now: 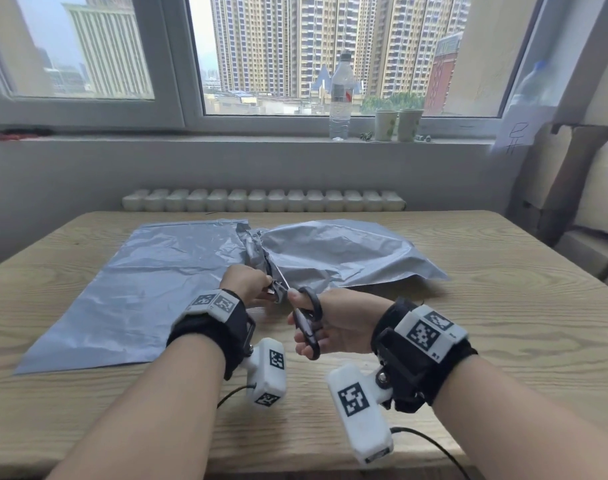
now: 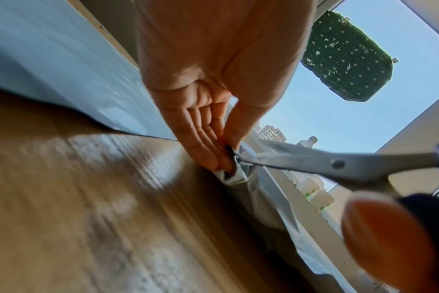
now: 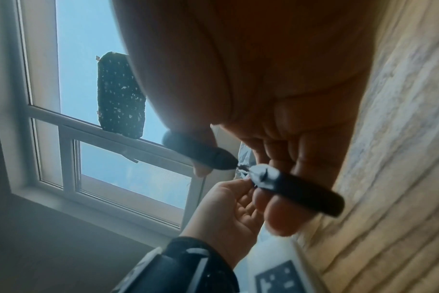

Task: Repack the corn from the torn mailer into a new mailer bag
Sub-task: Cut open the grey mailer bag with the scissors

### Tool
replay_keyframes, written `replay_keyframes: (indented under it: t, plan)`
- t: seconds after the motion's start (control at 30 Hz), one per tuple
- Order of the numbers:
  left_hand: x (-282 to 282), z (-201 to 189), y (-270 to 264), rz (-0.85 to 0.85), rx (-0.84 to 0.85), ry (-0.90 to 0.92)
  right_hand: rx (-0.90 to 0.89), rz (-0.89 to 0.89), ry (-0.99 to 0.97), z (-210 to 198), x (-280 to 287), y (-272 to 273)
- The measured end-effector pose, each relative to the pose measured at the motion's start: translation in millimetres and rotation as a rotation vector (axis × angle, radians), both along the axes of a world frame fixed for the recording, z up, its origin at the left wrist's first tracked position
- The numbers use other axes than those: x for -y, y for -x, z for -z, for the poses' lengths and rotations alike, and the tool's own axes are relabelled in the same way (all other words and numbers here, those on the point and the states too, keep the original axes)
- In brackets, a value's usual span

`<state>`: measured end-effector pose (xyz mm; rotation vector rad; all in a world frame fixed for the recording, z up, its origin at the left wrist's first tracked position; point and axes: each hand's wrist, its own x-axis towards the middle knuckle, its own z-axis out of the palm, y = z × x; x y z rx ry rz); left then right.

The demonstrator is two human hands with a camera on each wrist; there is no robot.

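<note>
A flat grey mailer (image 1: 146, 289) lies on the left of the wooden table (image 1: 503, 306). A bulging, crumpled grey mailer (image 1: 337, 254) lies to its right; the corn is hidden inside. My left hand (image 1: 250, 285) pinches the bunched near corner of the crumpled mailer (image 2: 238, 174) between thumb and fingers. My right hand (image 1: 326, 327) grips black-handled scissors (image 1: 307, 320), thumb and fingers through the loops. The blades (image 2: 301, 160) are parted at the pinched corner, right beside my left hand's fingertips (image 2: 213, 158). The right wrist view shows the scissor handles (image 3: 308, 192) and my left hand (image 3: 226, 214).
On the windowsill behind stand a clear water bottle (image 1: 340, 98) and two paper cups (image 1: 397, 124). A white radiator (image 1: 264, 200) runs along the table's far edge. Cardboard boxes (image 1: 579, 188) stand at the right. Camera cables (image 1: 430, 441) trail over the near table edge.
</note>
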<state>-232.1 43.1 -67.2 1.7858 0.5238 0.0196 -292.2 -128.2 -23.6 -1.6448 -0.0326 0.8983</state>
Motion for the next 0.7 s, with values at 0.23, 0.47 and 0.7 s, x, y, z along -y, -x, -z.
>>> replay_keyframes:
  t: [0.23,0.47,0.7]
  plan:
    - [0,-6,8,0.021,-0.014,0.089,-0.017,-0.020,-0.033,-4,-6,-4]
    - [-8,-7,11,0.047,-0.039,0.087,0.105,0.065,-0.038,-7,-12,-1]
    - [-6,-7,11,-0.001,-0.052,0.141,0.140,0.085,-0.132,-8,-11,0]
